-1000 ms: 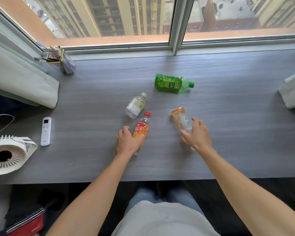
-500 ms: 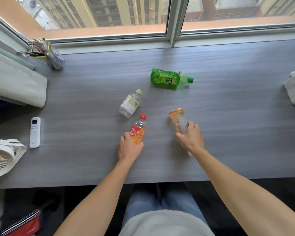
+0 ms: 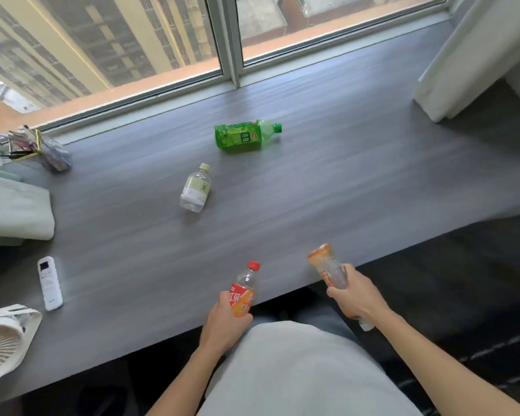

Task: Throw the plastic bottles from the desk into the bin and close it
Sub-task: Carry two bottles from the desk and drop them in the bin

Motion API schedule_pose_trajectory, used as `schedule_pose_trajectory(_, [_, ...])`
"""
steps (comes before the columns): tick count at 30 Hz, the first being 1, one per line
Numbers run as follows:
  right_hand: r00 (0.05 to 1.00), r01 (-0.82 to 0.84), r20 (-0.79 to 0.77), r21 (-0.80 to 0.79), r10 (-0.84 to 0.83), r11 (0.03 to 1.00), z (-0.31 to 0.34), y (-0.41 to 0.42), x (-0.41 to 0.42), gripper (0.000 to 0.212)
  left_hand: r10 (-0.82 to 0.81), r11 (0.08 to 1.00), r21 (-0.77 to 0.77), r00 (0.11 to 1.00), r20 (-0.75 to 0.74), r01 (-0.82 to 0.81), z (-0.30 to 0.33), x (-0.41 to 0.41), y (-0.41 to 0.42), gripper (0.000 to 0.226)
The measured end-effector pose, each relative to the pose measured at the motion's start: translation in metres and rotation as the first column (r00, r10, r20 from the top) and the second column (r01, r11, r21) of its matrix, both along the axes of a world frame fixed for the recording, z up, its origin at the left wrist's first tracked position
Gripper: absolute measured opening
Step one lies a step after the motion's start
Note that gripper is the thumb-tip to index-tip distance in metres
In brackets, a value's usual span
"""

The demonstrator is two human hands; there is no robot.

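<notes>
At the desk's near edge, the red-capped orange-labelled plastic bottle sat clamped in the left hand, the orange-wrapped clear bottle in the right hand, evidently for one carry. Green bottle at twelve o'clock and pale clear bottle at eleven lay on the grey desk; bin unseen.

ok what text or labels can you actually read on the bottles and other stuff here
"红茶", partly behind the fingers: red-capped bottle in the left hand.
"茉": clear bottle lying on the desk.
Green bottle: label blurred, unreadable.
Orange bottle in the right hand: print unreadable.
Remote: too small.
</notes>
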State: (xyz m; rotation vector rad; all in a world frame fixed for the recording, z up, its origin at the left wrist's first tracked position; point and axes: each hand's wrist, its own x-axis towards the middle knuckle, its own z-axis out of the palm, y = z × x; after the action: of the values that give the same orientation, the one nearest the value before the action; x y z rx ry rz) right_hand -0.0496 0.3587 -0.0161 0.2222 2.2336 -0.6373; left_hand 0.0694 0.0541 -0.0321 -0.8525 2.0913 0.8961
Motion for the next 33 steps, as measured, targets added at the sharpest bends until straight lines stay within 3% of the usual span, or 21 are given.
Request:
schedule_pose_trajectory(6, [0.944,0.325,0.039,0.083,-0.329,0.942,-0.006,0.048,0.099,0.047,-0.306,0.952,-0.021,0.952,-0.01,0.306,0.002,-0.002,0.013,0.055])
schedule_pose_trajectory(10, [0.82,0.557,0.079,0.12,-0.567,0.822,-0.01,0.082,0.174,0.045,-0.596,0.803,-0.012,0.803,-0.008,0.596,0.0,-0.032,0.044,0.06])
schedule_pose_trajectory(13, [0.671,0.722,0.092,0.143,-0.735,0.677,-0.016,0.102,0.232,0.04,-0.749,0.663,-0.001,0.663,0.003,0.749,0.0,-0.059,0.088,0.06])
schedule_pose_trajectory(17, [0.39,0.905,0.132,0.127,-0.911,0.406,-0.026,0.121,0.295,0.037,-0.856,0.517,0.011,0.517,-0.021,0.856,0.002,-0.09,0.166,0.061])
schedule_pose_trajectory(20, [0.197,0.973,0.166,0.09,-0.966,0.213,-0.036,0.142,0.328,0.031,-0.908,0.416,0.001,0.415,-0.051,0.91,0.003,-0.109,0.234,0.061])
schedule_pose_trajectory(25, [-0.017,0.999,0.212,0.047,-0.977,-0.007,-0.036,0.204,0.341,0.032,-0.957,0.289,-0.002,0.288,-0.044,0.957,0.001,-0.131,0.338,0.063])
schedule_pose_trajectory(29, [-0.06,0.998,0.188,0.02,-0.98,-0.057,-0.025,0.268,0.314,0.028,-0.975,0.224,-0.061,0.224,0.005,0.973,-0.001,-0.148,0.392,0.062])
schedule_pose_trajectory(33, [-0.061,0.998,0.124,-0.002,-0.99,-0.062,-0.015,0.338,0.27,0.036,-0.971,0.218,-0.114,0.227,0.07,0.969,-0.003,-0.168,0.417,0.061])
